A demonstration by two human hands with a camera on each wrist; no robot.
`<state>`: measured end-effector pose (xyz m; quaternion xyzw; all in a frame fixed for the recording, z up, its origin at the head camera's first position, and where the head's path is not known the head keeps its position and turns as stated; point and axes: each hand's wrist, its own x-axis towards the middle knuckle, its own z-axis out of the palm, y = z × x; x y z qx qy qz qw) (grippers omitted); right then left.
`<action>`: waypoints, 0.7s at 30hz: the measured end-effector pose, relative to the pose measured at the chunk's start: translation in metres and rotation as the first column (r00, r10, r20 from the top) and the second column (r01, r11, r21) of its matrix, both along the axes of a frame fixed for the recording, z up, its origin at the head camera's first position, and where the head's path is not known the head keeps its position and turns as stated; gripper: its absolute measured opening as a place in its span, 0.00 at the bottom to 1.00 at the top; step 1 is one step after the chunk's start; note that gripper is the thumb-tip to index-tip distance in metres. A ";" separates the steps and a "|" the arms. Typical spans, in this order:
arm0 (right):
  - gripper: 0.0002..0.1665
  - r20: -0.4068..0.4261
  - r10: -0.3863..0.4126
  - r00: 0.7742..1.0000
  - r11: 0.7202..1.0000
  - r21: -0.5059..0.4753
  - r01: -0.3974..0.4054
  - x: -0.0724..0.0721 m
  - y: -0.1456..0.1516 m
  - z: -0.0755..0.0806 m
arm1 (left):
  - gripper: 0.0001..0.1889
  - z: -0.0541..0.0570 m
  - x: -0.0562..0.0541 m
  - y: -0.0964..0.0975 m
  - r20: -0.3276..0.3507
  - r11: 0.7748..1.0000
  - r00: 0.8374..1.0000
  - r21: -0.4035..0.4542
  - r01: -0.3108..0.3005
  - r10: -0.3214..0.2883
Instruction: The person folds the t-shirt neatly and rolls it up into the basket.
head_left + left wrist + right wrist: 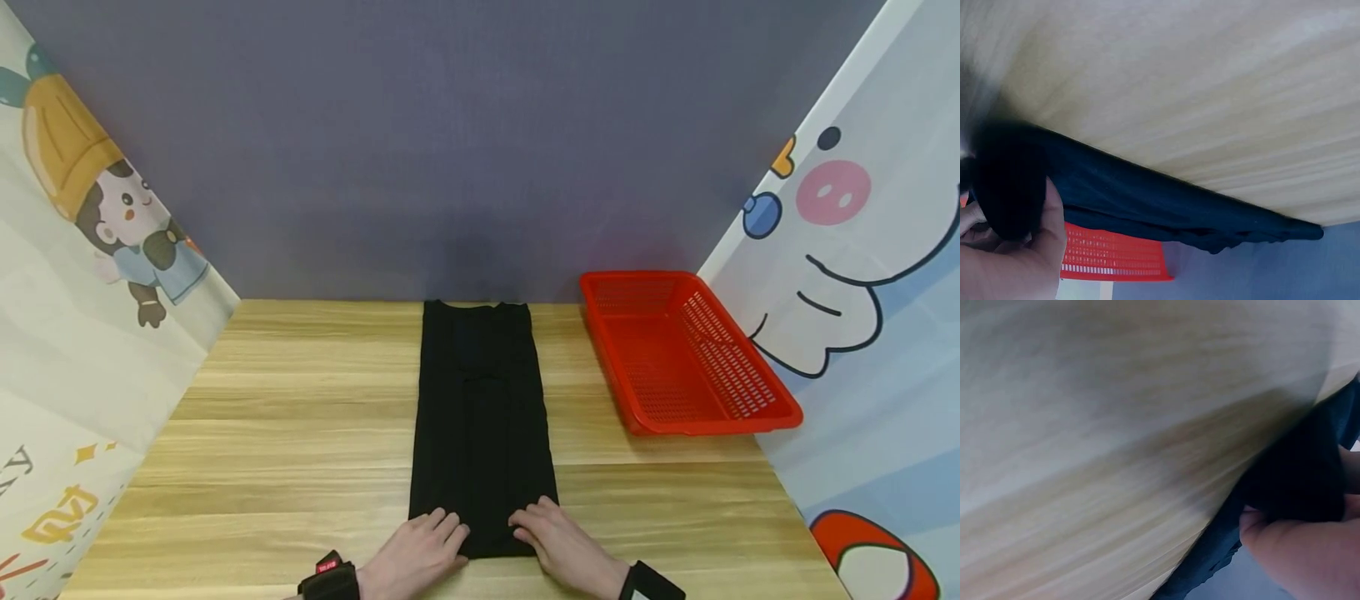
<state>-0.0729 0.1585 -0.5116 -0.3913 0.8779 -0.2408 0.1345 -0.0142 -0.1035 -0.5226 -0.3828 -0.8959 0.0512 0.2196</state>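
The black cloth (487, 442) lies on the bench (300, 400), its long axis running away from the left hand (422, 554) and right hand (564, 546), both equally near, fingers clamped on its near corners

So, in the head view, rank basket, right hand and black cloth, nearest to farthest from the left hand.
1. Black cloth: gripped by the left hand.
2. Right hand: at the cloth's near right corner.
3. Basket: farther right, toward the back.
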 end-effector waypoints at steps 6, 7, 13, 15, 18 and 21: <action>0.09 -0.104 0.019 0.994 0.999 -0.030 -0.023 0.000 0.001 -0.002 | 0.09 0.000 0.001 -0.001 0.137 0.998 0.989 0.044 -0.054 0.047; 0.09 -0.126 0.027 0.992 0.999 -0.031 -0.031 -0.001 0.001 -0.003 | 0.09 0.001 0.001 -0.001 0.172 0.997 0.983 0.046 -0.065 0.056; 0.10 -0.204 0.040 0.978 0.999 0.010 -0.039 0.003 0.001 0.000 | 0.09 0.004 0.001 0.000 0.304 0.996 0.949 0.014 -0.089 0.081; 0.10 -0.203 0.028 0.979 0.999 0.036 -0.021 0.005 0.000 0.002 | 0.10 0.006 -0.001 0.000 0.340 0.996 0.937 0.008 -0.094 0.085; 0.11 -0.251 0.026 0.968 0.997 0.074 -0.008 0.010 -0.003 0.006 | 0.10 0.006 -0.003 0.000 0.390 0.995 0.916 0.008 -0.104 0.092; 0.14 -0.318 0.029 0.948 0.997 0.081 -0.003 0.017 -0.008 0.007 | 0.11 0.005 -0.004 0.000 0.422 0.994 0.902 0.017 -0.112 0.094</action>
